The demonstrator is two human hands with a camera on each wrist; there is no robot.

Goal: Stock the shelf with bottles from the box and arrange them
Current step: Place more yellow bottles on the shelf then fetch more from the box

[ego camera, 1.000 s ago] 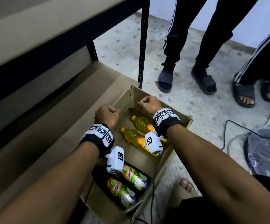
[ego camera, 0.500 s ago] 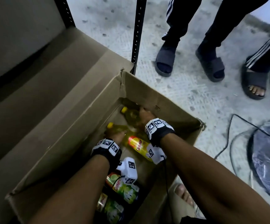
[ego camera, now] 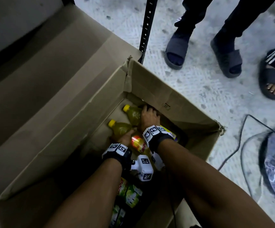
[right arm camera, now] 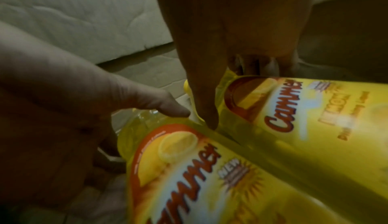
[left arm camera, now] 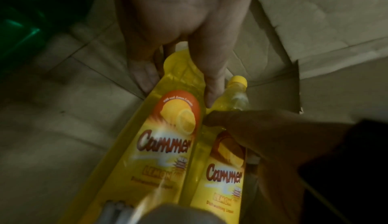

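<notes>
2 yellow bottles lying flat side by side in far end of cardboard box [ego camera: 179,102], caps pointing far-left. left yellow bottle [ego camera: 120,128] gripped at shoulder by left hand [ego camera: 125,137]: thumb on one side, fingers on other, per left wrist cam [left arm camera: 178,28]. right yellow bottle [ego camera: 133,113] gripped near neck by right hand [ego camera: 149,116], fingers curled over far side, thumb down between the 2 bottles per right wrist cam [right arm camera: 231,28]. both labels face up, read "cammer", lemon graphic [left arm camera: 168,138] [right arm camera: 293,111]. bottles touching along their length. neither visibly lifted off box floor, can't tell for sure. green-label bottles [ego camera: 130,193] lying in near end of box, partly hidden under forearms. shelf [ego camera: 51,71] just left of box, lined w/ cardboard, black upright post [ego camera: 147,25] at its far-right corner. feet in dark slides [ego camera: 176,51] standing on floor beyond box, far right. black cable [ego camera: 238,145] on floor right of box.
</notes>
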